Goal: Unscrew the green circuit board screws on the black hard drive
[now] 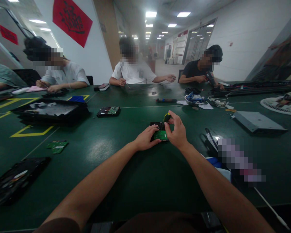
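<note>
A small black hard drive with a green circuit board (160, 135) lies on the dark green table (126, 168) in front of me. My left hand (146, 138) rests on its left side, fingers curled over the edge and holding it down. My right hand (176, 132) pinches a screwdriver with a yellow and black handle (166, 117), held upright with its tip down on the board.
A second hard drive (109, 111) lies further left, beside a black tray (50, 111). Loose green boards (57, 146) and a dark tray (14, 179) are at left. A grey box (257, 121), a bowl (192, 99) and cables are at right. Three people sit across the table.
</note>
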Motion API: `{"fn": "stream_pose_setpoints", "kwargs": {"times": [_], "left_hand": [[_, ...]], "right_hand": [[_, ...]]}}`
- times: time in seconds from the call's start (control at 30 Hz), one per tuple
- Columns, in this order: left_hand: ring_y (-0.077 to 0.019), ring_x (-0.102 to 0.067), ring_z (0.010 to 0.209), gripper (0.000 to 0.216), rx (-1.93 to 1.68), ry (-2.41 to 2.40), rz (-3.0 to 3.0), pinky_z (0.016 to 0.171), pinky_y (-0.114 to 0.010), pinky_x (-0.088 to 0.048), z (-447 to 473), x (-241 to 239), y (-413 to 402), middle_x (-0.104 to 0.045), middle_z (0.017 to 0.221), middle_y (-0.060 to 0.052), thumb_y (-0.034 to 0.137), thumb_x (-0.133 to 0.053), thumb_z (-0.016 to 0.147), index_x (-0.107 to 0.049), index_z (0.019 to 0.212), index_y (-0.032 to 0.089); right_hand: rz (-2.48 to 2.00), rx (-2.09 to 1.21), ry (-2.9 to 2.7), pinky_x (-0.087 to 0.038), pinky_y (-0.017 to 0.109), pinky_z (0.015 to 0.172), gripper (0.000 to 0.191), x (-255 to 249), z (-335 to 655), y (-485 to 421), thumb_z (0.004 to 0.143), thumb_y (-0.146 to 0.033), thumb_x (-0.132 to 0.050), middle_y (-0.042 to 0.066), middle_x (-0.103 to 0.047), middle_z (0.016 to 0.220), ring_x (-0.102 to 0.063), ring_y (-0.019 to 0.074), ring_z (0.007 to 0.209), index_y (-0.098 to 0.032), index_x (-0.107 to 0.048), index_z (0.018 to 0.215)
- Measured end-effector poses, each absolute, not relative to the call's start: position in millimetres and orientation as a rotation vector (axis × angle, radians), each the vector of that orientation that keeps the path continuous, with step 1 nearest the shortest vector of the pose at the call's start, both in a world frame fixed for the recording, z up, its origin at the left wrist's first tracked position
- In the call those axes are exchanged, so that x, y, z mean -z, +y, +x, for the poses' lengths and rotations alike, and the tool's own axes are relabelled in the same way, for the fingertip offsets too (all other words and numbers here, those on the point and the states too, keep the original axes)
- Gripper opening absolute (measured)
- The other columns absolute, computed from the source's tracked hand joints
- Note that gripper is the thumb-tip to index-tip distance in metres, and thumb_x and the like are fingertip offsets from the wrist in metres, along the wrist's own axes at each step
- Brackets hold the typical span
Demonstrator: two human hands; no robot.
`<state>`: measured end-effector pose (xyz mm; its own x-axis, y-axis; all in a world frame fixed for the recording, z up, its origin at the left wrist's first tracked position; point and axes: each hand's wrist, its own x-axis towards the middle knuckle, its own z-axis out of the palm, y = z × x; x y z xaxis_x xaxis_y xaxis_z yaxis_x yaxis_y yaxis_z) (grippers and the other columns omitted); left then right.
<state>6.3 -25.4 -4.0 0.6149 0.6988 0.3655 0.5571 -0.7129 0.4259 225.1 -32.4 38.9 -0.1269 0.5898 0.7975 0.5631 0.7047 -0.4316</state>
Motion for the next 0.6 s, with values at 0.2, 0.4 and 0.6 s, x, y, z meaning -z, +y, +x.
{"fn": "stream_pose_setpoints", "kwargs": {"times": [0.2, 0.4, 0.6], "left_hand": [[-0.0338, -0.037, 0.153, 0.065, -0.741, 1.041, 2.554, 0.126, -0.057, -0.034, 6.8, 1.0, -27.5, -0.045, 0.159, -0.016, 0.052, -0.068, 0.092, -0.048, 0.145, 0.021], [-0.0332, -0.037, 0.153, 0.065, -0.743, 1.039, 2.547, 0.126, -0.057, -0.033, 6.9, 1.5, -27.3, -0.045, 0.159, -0.016, 0.052, -0.068, 0.092, -0.048, 0.145, 0.021], [-0.0337, -0.037, 0.153, 0.065, -0.733, 1.037, 2.557, 0.126, -0.056, -0.034, 7.0, 0.2, -28.1, -0.045, 0.159, -0.017, 0.052, -0.068, 0.092, -0.048, 0.145, 0.02]], "right_hand": [[-0.939, -0.016, -1.798, -0.065, 0.05, 0.087, 0.06, -39.9, 226.3, -33.4, 0.097, -0.032, -0.062, 0.012, -0.059, 0.132, -0.068, 0.0261, 0.1, -0.03, -0.041, 0.152], [-0.942, -0.01, -1.804, -0.064, 0.05, 0.09, 0.06, -41.1, 224.1, -33.9, 0.098, -0.028, -0.059, 0.012, -0.06, 0.132, -0.068, 0.0247, 0.098, -0.03, -0.038, 0.155], [-0.932, -0.01, -1.789, -0.063, 0.049, 0.091, 0.062, -39.1, 223.9, -33.2, 0.097, -0.026, -0.06, 0.013, -0.06, 0.133, -0.069, 0.0239, 0.098, -0.029, -0.037, 0.155]]}}
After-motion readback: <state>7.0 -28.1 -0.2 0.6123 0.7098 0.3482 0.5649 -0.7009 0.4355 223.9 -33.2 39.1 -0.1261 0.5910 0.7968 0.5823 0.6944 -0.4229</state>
